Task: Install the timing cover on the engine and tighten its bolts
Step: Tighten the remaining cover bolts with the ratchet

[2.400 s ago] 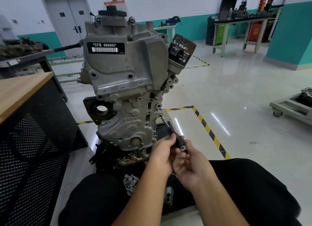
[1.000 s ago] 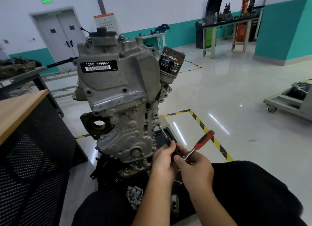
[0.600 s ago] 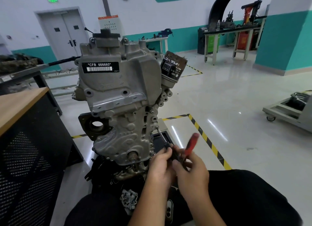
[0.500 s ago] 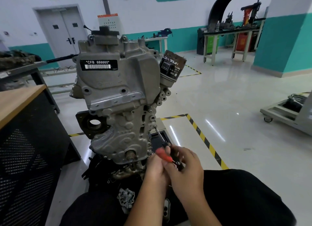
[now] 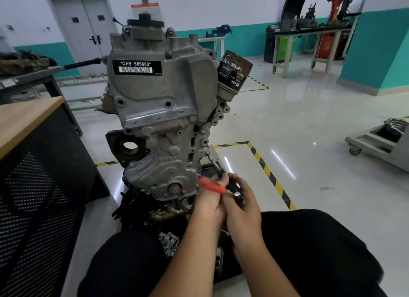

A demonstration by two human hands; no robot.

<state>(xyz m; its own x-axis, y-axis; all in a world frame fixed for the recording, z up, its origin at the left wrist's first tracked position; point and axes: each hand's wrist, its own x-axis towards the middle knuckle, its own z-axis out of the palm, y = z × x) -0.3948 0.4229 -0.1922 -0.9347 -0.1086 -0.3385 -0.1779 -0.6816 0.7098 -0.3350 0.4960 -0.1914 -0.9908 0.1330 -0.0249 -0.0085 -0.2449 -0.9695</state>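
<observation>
Left hand [image 5: 209,200]: gripping the extension bar [image 5: 213,163], steadying it on the timing cover [image 5: 163,161] bolt.
Right hand [image 5: 242,204]: gripping the ratchet [image 5: 213,187], for cranking.

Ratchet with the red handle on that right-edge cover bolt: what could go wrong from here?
The long extension meets the bolt at a slant, so the bit might slip off or round it. The red handle points toward the timing cover, leaving little swing. Left hand and right hand crowd together and could get pinched.
</observation>
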